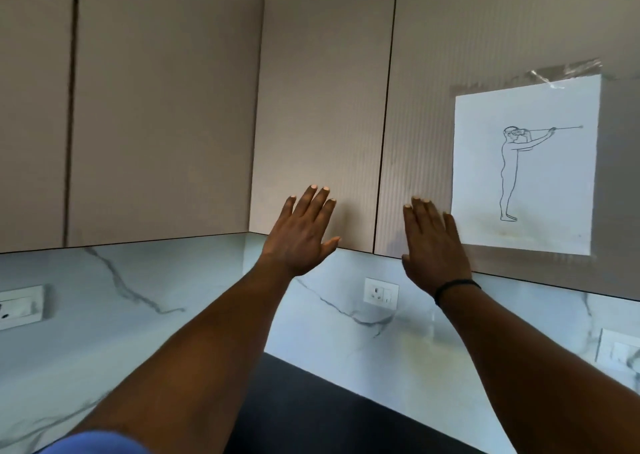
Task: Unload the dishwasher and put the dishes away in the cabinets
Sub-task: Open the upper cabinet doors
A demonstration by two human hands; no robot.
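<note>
1. Both arms were stretched forward and up toward the corner of the upper cabinets [156,114], whose taupe doors were all closed.
2. The left hand [301,232] was raised with its back to the camera, fingers straight and slightly spread, holding nothing; it lay in front of the lower edge of the cabinet door just right of the corner. Whether the fingertips touched the door could not be told.
3. The right hand [433,249] was likewise flat, fingers straight and close together, empty, in front of the lower part of the next door to the right; contact with it could not be told either. A dark band [457,285] circled that wrist.
4. Just beside the right hand, a white sheet of paper [554,190] with a line drawing of a standing figure was taped to the same door.
5. No dishes and no dishwasher were in view.
6. Below the cabinets ran a marble-patterned backsplash [138,315] with a wall socket [381,291] between the two forearms, and a dark surface [311,405] lay underneath.
</note>
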